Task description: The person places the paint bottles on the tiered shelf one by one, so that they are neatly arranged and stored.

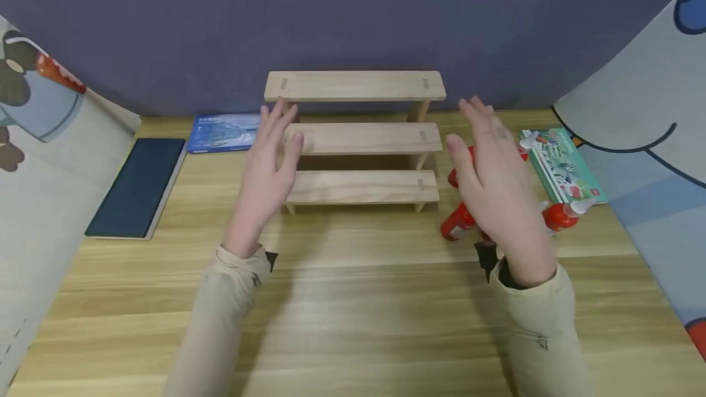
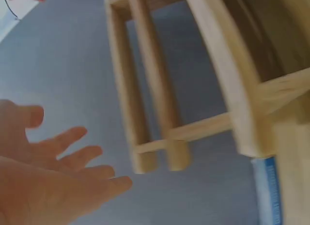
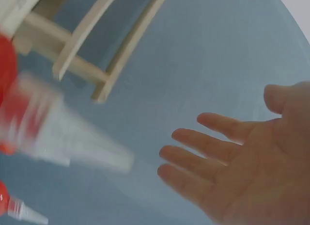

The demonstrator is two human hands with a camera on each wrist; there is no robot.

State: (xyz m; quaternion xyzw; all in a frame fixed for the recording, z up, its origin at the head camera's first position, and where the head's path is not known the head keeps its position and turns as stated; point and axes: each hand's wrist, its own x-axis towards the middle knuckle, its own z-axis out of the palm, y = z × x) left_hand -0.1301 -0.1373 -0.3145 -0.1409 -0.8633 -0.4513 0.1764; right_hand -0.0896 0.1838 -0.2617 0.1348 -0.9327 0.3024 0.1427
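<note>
My left hand (image 1: 269, 158) is raised with its fingers spread, overlapping the left end of a three-tier wooden step rack (image 1: 355, 86) in the head view. Nothing is in it. On the other side, my right hand (image 1: 496, 182) is up over several red bottles (image 1: 456, 223) with pointed clear nozzles, partly hiding them. Its palm is bare in the right wrist view, where one bottle's nozzle (image 3: 92, 137) looms blurred in the foreground. From the left wrist, the rack (image 2: 232, 74) shows to the right of the straight left fingers (image 2: 80, 157).
A dark notebook (image 1: 136, 189) lies at the left of the wooden table (image 1: 353, 323). Beside the rack is a blue book (image 1: 223, 133), partly behind the left hand. At the right lies a green illustrated book (image 1: 565, 164). A dark blue wall (image 1: 353, 11) rises behind.
</note>
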